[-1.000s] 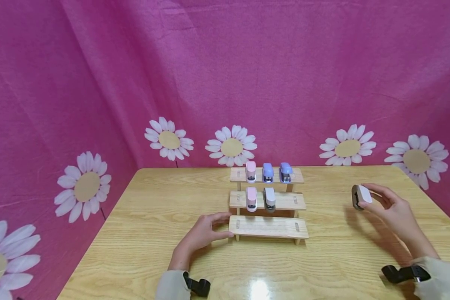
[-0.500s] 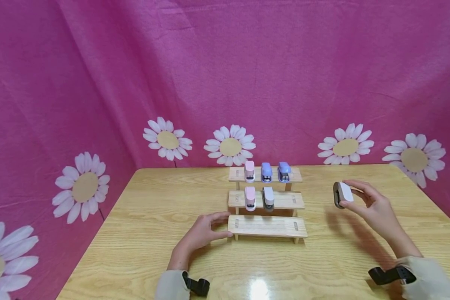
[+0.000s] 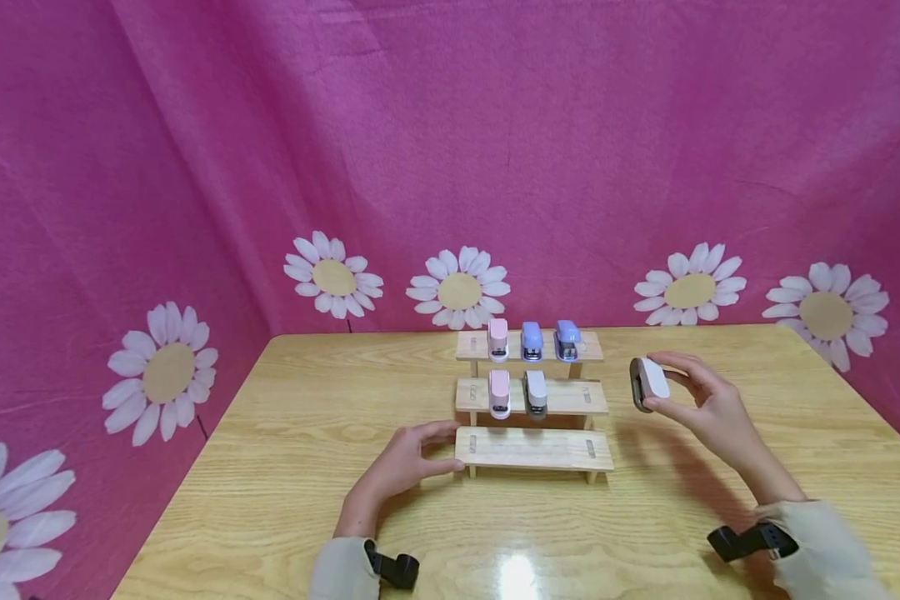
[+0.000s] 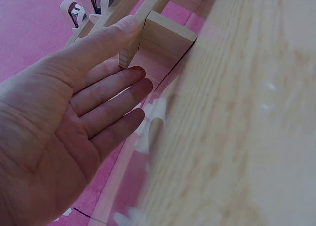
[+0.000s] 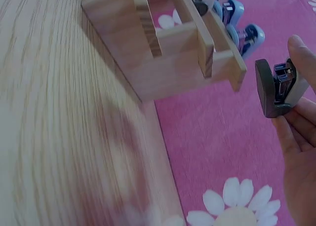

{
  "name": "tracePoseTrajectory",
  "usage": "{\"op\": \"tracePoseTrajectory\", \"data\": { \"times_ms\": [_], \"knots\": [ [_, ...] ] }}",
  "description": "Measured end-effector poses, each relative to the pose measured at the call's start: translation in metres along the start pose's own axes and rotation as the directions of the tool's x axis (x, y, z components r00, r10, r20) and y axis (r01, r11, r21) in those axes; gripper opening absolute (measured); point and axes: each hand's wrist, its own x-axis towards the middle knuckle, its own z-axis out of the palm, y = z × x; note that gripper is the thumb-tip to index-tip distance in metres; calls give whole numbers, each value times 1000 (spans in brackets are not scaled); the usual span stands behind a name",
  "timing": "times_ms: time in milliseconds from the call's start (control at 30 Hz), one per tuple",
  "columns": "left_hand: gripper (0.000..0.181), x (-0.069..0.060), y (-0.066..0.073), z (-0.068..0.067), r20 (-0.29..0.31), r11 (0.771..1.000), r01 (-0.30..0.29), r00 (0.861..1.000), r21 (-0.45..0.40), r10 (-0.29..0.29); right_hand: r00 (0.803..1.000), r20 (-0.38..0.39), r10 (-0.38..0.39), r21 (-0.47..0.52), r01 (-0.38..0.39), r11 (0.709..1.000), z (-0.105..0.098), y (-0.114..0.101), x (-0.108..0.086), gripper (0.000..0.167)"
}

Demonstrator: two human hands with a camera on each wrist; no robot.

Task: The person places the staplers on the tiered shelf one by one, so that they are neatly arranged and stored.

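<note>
My right hand (image 3: 711,410) pinches a small white-and-grey stapler (image 3: 649,384) between thumb and fingers. It is held in the air right of a three-tier wooden stand (image 3: 525,450); the right wrist view shows this stapler (image 5: 276,88) side-on. At the stand's left, my left hand (image 3: 407,461) lies with its fingers extended, thumb touching the bottom board's end in the left wrist view. A pink stapler (image 3: 498,340) and two blue staplers, one in the middle (image 3: 532,342) and one at right (image 3: 567,341), occupy the top tier. Another pink stapler (image 3: 498,394) and a white-and-grey one (image 3: 536,394) stand on the middle tier.
The stand rests on a light wood-grain table (image 3: 285,517). A magenta cloth (image 3: 555,150) with daisy prints hangs behind the table and along its left side. Each wrist wears a black strap with a camera, such as the right strap (image 3: 750,543).
My right hand has moved left with the stapler, from far right to nearer the stand. My left hand has stayed at the bottom tier. The head view has shifted slightly.
</note>
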Motion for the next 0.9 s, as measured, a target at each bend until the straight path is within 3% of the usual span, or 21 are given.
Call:
{"op": "tracePoseTrajectory", "data": {
  "times_ms": [300,600,900],
  "knots": [
    [64,1,0,0,-1,1000,3,1000,-2,-3,997,50,-62,55,59,997,21,-5,8,60],
    [64,1,-1,0,2,1000,9,1000,-3,-9,996,63,-69,73,64,995,39,-10,11,59],
    [64,1,-1,-1,4,1000,10,1000,4,-10,998,65,3,-16,-2,1000,57,-17,10,57]
  ]
}}
